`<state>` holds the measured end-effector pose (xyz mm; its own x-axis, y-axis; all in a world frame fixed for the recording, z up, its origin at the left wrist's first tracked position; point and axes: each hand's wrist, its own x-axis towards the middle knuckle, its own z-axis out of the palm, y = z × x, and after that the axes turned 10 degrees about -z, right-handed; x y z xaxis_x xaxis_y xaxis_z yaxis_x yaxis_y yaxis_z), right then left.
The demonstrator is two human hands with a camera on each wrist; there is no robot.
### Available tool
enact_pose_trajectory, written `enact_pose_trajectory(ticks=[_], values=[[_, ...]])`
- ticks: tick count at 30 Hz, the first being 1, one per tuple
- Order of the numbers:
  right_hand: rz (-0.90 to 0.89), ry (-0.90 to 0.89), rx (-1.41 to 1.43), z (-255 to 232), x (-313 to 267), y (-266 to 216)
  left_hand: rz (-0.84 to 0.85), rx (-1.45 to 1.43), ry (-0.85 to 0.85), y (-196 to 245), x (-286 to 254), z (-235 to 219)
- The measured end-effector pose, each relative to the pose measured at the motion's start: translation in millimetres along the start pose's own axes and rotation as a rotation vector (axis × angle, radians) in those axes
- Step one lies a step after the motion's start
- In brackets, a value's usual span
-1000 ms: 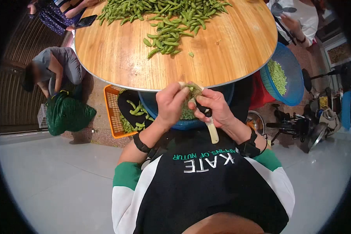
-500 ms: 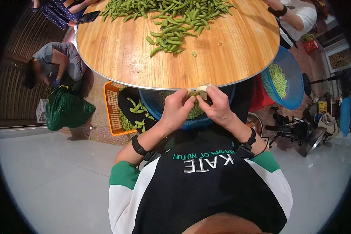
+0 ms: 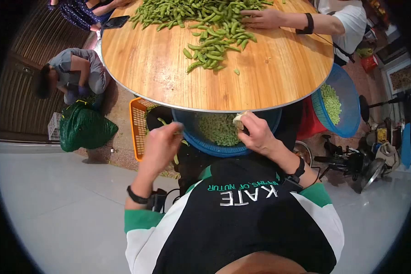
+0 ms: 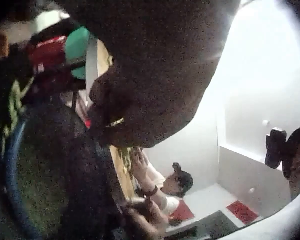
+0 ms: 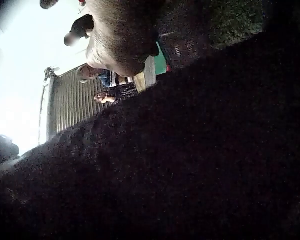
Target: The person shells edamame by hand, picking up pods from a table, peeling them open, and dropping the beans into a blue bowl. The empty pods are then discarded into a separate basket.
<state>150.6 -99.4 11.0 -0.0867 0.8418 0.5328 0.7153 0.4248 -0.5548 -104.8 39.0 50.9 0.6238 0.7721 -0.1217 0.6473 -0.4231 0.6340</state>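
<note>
My left hand (image 3: pixel 162 145) is apart from the right, left of the blue basin, near the orange basket (image 3: pixel 136 132). Its fingers are curled and blurred, with a small greenish bit of soybean pod (image 4: pixel 116 122) between them in the left wrist view. My right hand (image 3: pixel 259 137) hovers over the right part of the blue basin (image 3: pixel 212 148), fingers curled, with a whitish covering (image 3: pixel 238 119) at a fingertip. I cannot tell whether it holds something inside the curl. Shelled green beans (image 3: pixel 221 130) lie in the basin under the table edge.
A heap of soybean pods (image 3: pixel 210 45) covers the far part of the round wooden table (image 3: pixel 155 77); another person's hand (image 3: pixel 265 19) reaches into it. A blue basket (image 3: pixel 349 109) with beans stands right. At left, a person crouches by a green sack (image 3: pixel 86 128).
The hands were together on a pod; the left has swung away to the left, the right stays over the basin. A pale handle under the right hand is gone from view. Another person's arm has reached in.
</note>
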Motion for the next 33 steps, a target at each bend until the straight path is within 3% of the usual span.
enact_pose_trajectory(ticks=[1, 2, 4, 6, 8, 9, 10, 14, 15, 16, 18, 20, 21, 22, 23, 24, 26, 28, 33], values=[[-0.017, -0.006, -0.006, 1.0, -3.5, 3.4, 0.069, 0.244, 0.126, -8.1, -0.6, -9.2], [-0.040, -0.018, -0.010, 1.5, -4.0, 5.1, 0.067, 0.245, 0.133, -5.8, 5.2, -9.6], [-0.073, -0.005, -0.001, 2.3, 2.5, 2.6, 0.279, 0.213, 0.510, 1.6, 35.4, -10.9], [-0.089, 0.004, 0.002, 2.5, 2.1, -0.8, 0.360, 0.065, 0.534, 3.8, 75.8, -1.3], [0.083, -0.029, 0.041, -1.8, 1.0, -0.7, 0.419, 0.089, 0.584, 15.1, 117.8, 9.3], [0.082, -0.040, 0.036, -5.2, 1.9, -3.0, 0.414, 0.079, 0.588, 11.2, 137.0, 14.3], [0.193, -0.031, 0.118, -9.4, 4.2, -7.9, 0.391, 0.146, 0.537, 7.2, 153.4, 20.5], [0.421, 0.000, 0.331, -17.6, 5.4, -9.3, 0.315, 0.398, 0.521, -3.9, 159.8, 24.4], [0.304, -0.012, 0.218, -20.4, 7.4, -10.1, 0.318, 0.405, 0.523, -6.1, 153.6, 21.3], [0.298, -0.001, 0.221, -19.2, 7.8, -7.0, 0.279, 0.383, 0.541, -7.9, 142.3, 17.8], [0.035, 0.058, 0.111, -11.6, 4.5, -1.9, 0.248, 0.373, 0.551, -6.2, 119.2, 13.0], [0.091, 0.083, 0.241, -3.3, 3.8, -2.8, -0.166, -0.594, 0.012, 4.6, 95.4, 9.6], [0.143, 0.102, 0.364, -0.2, 4.5, -3.8, -0.159, -0.587, 0.005, 9.6, 85.7, 9.5], [0.150, 0.114, 0.358, -2.2, 9.2, -9.4, -0.197, -0.914, -0.200, 15.5, 76.8, 10.7], [0.367, 0.070, 0.498, -8.4, 17.2, -18.4, -0.238, -1.239, -0.416, 23.0, 68.4, 13.3], [0.581, 0.023, 0.635, -13.3, 21.9, -22.1, -0.208, -1.276, -0.466, 33.9, 61.0, 18.0], [0.524, 0.018, 0.714, -12.8, 20.1, -16.0, -0.170, -1.267, -0.532, 42.8, 55.2, 28.3], [0.653, 0.057, 1.038, -17.5, 23.7, -22.9, -0.195, -1.267, -0.508, 47.3, 52.7, 39.4], [0.665, 0.091, 1.215, -16.5, 16.3, -19.3, -0.188, -1.142, -0.523, 52.0, 49.7, 56.6]])
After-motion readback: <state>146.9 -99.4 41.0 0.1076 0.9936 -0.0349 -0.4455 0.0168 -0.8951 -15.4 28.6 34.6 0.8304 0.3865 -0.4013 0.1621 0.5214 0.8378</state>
